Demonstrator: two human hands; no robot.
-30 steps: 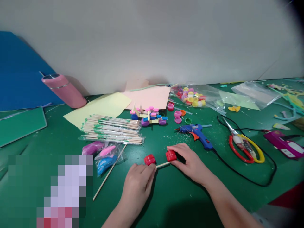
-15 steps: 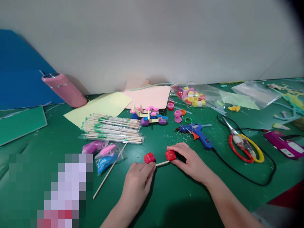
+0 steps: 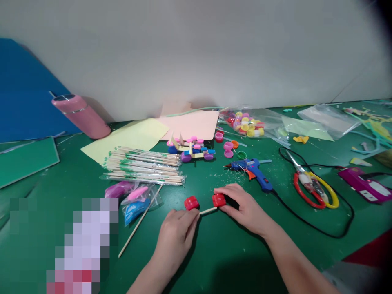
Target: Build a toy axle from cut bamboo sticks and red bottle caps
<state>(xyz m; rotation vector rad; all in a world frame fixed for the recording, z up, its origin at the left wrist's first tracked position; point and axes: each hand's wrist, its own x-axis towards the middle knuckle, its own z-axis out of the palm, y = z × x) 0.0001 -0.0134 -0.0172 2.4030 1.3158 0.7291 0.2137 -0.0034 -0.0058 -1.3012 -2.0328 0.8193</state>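
My left hand [image 3: 177, 232] rests on the green table, its fingers pinched on the near end of a short wooden stick [image 3: 208, 210]. A red bottle-cap wheel [image 3: 191, 203] sits just above those fingertips. My right hand [image 3: 245, 208] is closed round a second red cap wheel [image 3: 219, 200] at the stick's far end. Both wheels stand on the table surface.
A blue glue gun [image 3: 252, 171] with black cord lies behind my right hand. Red-and-yellow scissors [image 3: 315, 190] lie to the right. A bundle of wooden sticks [image 3: 143, 167], a cap-and-stick toy car [image 3: 192, 149], a bag of caps [image 3: 248, 124], clay packets [image 3: 134, 200] and a pink bottle [image 3: 81, 116] surround them.
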